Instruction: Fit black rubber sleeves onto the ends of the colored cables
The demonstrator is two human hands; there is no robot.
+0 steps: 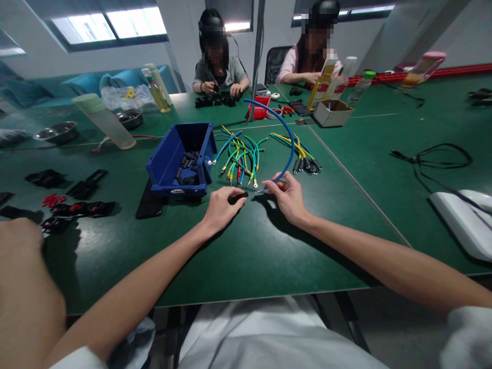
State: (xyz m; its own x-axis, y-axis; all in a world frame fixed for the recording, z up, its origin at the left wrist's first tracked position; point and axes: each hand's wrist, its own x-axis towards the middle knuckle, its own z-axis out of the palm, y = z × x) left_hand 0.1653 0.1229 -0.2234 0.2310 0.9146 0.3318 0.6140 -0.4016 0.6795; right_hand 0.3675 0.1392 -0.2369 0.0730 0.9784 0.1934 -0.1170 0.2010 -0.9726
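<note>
Between the thumb and fingers of my left hand [223, 209] is a small black sleeve [241, 195]. My right hand [287, 197] pinches a blue cable [292, 148] close to its metal ring terminal, which points at the sleeve with a small gap between them. The cable's free end curves up and away to the left. Just beyond my hands lies a pile of green, yellow and blue cables [246, 154] with ring terminals. To its right is a bundle of cables with black sleeves [306, 164] on their ends. A blue bin [157, 171] holding several black sleeves stands left of the pile.
A black phone-like slab [148, 205] lies partly under the bin. Black and red parts [79, 209] are at the left, beside another person's arm [23, 266]. A white device [461, 220] and black cord [442, 156] lie right. Two people sit across the table [269, 256].
</note>
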